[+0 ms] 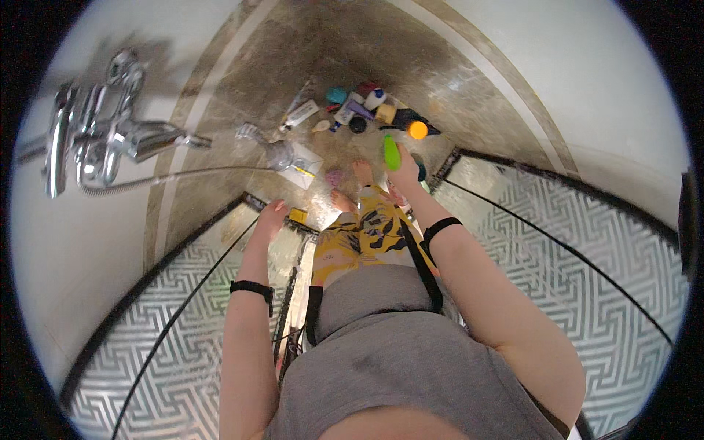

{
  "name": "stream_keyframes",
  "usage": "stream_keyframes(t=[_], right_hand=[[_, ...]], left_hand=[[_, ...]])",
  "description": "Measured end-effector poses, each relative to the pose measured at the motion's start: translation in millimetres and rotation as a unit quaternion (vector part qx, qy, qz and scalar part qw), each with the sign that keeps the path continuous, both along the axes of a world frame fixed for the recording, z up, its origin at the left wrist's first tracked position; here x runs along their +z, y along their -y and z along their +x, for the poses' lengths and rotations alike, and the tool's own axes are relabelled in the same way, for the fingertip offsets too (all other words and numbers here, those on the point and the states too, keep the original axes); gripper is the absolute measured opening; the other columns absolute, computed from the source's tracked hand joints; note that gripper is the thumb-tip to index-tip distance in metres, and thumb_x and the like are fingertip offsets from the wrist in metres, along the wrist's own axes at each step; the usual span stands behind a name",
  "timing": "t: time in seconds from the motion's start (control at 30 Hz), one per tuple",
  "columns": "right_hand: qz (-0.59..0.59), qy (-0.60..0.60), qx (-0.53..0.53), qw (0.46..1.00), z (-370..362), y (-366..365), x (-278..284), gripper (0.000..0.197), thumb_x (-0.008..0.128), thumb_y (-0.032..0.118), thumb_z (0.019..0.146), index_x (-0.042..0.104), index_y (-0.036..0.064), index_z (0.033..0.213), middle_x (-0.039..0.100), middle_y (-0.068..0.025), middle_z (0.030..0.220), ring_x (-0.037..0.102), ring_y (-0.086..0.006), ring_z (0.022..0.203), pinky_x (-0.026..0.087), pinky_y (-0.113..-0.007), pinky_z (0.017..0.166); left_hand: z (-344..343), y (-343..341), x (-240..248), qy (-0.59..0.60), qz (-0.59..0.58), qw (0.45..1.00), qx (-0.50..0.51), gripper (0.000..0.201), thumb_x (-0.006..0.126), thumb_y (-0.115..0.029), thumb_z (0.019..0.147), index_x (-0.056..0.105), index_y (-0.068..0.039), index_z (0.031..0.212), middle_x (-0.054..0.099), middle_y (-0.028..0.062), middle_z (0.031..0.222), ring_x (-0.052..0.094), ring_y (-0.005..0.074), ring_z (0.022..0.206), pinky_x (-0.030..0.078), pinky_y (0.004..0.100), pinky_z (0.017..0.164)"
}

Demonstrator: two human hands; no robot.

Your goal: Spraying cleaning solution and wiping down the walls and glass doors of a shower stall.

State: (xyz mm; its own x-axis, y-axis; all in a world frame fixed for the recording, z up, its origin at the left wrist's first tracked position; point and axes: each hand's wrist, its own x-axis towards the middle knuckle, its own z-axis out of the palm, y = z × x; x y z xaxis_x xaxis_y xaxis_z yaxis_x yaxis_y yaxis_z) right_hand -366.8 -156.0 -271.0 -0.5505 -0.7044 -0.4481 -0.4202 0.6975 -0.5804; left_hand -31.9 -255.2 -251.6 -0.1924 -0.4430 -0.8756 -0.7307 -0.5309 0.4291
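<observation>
My right hand (405, 174) is closed round a bright green bottle-shaped container (391, 152), held above the floor to the right of my feet. Beyond it a round orange lid or jar (417, 130) stands by the dark items. A dark teal object (421, 169) shows partly behind my right wrist; its kind is unclear. On the left, my left hand (273, 214) hangs low with loosely bent fingers and nothing visible in it. Nearest to that hand is a small yellow object (298, 215), too small to name.
Bottles and tubes (355, 108) crowd the far corner, with a white tube (300, 113) to their left. A shower head (279, 155) lies over a white flat object (302, 170); its hose runs to the chrome mixer tap (110, 139). Patterned glass panels (557, 271) flank me.
</observation>
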Motion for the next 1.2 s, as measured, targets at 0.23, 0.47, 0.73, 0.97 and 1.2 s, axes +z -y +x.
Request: stream_keyframes(t=[0.23, 0.47, 0.73, 0.97, 1.2], right_hand=[[-0.038, -0.137, -0.198, 0.97, -70, -70, 10, 0.059, 0.067, 0.026, 0.069, 0.045, 0.0096, 0.121, 0.06, -0.0201, 0.1, 0.057, -0.0385, 0.093, 0.045, -0.044, 0.08], [-0.032, -0.201, -0.486, 0.85, -125, -160, 40, 0.052, 0.067, 0.03, 0.064, 0.051, 0.0117, 0.11, 0.062, -0.017, 0.093, 0.059, -0.0354, 0.088, 0.046, -0.04, 0.08], [0.058, -0.118, -0.415, 0.9, -76, -223, 83, 0.054, 0.067, 0.029, 0.067, 0.048, 0.0133, 0.115, 0.062, -0.0199, 0.096, 0.058, -0.0362, 0.094, 0.045, -0.044, 0.08], [0.133, 0.001, -0.386, 0.913, -1, -286, 56, 0.053, 0.068, 0.025, 0.066, 0.047, 0.0077, 0.111, 0.061, -0.0197, 0.096, 0.058, -0.0374, 0.092, 0.047, -0.043, 0.077], [0.186, 0.068, -0.377, 0.905, 46, -339, 22, 0.054, 0.069, 0.02, 0.066, 0.047, 0.0107, 0.114, 0.06, -0.0183, 0.1, 0.057, -0.0351, 0.095, 0.047, -0.042, 0.078]], left_hand=[[-73, 22, -16, -0.033, -0.049, 0.988, -0.146, 0.049, 0.052, -0.034, 0.087, 0.047, -0.004, 0.126, 0.051, 0.0133, 0.126, 0.049, 0.026, 0.115, 0.038, 0.0352, 0.095], [-196, 42, 30, -0.147, -0.106, 0.946, -0.269, 0.048, 0.054, -0.031, 0.085, 0.049, -0.003, 0.124, 0.055, 0.0124, 0.121, 0.052, 0.0247, 0.112, 0.04, 0.0338, 0.094], [-295, 15, 87, -0.218, -0.096, 0.865, -0.442, 0.048, 0.055, -0.028, 0.086, 0.046, -0.005, 0.127, 0.052, 0.0113, 0.125, 0.051, 0.0218, 0.113, 0.042, 0.032, 0.091], [-303, -6, 94, -0.142, -0.053, 0.857, -0.493, 0.049, 0.054, -0.028, 0.087, 0.044, -0.006, 0.13, 0.052, 0.0109, 0.126, 0.051, 0.0218, 0.112, 0.041, 0.0313, 0.091], [-299, 1, 61, -0.122, -0.072, 0.839, -0.525, 0.048, 0.055, -0.027, 0.086, 0.046, -0.005, 0.128, 0.054, 0.0112, 0.123, 0.052, 0.0211, 0.112, 0.04, 0.0306, 0.092]])
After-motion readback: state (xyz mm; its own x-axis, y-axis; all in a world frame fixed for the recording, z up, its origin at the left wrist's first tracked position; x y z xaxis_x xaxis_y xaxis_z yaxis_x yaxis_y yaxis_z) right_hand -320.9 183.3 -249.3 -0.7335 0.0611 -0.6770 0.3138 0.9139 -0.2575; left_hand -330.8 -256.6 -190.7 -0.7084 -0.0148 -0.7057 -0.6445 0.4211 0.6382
